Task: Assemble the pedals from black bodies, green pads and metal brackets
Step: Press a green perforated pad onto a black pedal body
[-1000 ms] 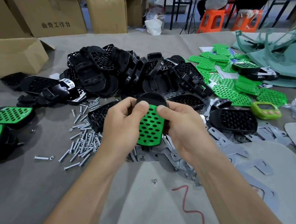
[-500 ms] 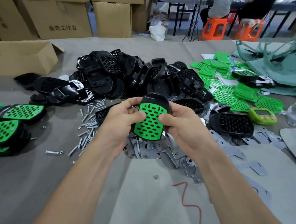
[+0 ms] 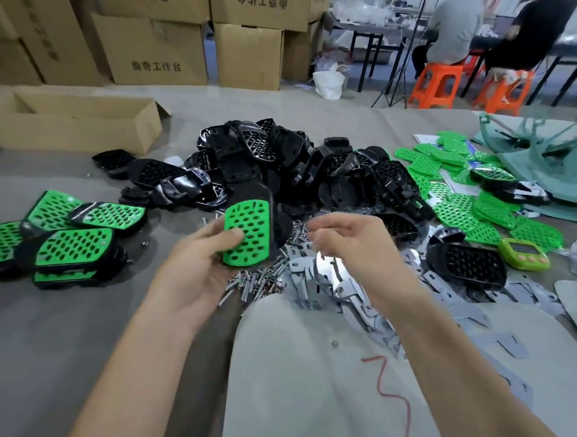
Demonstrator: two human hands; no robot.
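Note:
My left hand (image 3: 195, 266) grips a pedal (image 3: 250, 226), a black body with a perforated green pad seated in it, held upright above the table. Just to its right, my right hand (image 3: 353, 246) hovers apart from the pedal with loosely curled fingers and holds nothing. Under both hands lie a scatter of screws (image 3: 258, 284) and a heap of metal brackets (image 3: 330, 282). A big pile of black bodies (image 3: 304, 171) lies behind. Loose green pads (image 3: 459, 203) lie at the right. Several finished pedals (image 3: 71, 234) lie at the left.
An open cardboard box (image 3: 78, 125) sits at the back left, with stacked cartons (image 3: 156, 31) behind it. A green timer (image 3: 523, 257) lies at the right. Green fabric (image 3: 557, 162) lies at the far right. A pale mat (image 3: 320, 374) with a red thread (image 3: 391, 389) covers the near table.
My right hand has let go of the pedal and moved off to the right. The left hand alone now holds it, shifted left. The view has tilted up.

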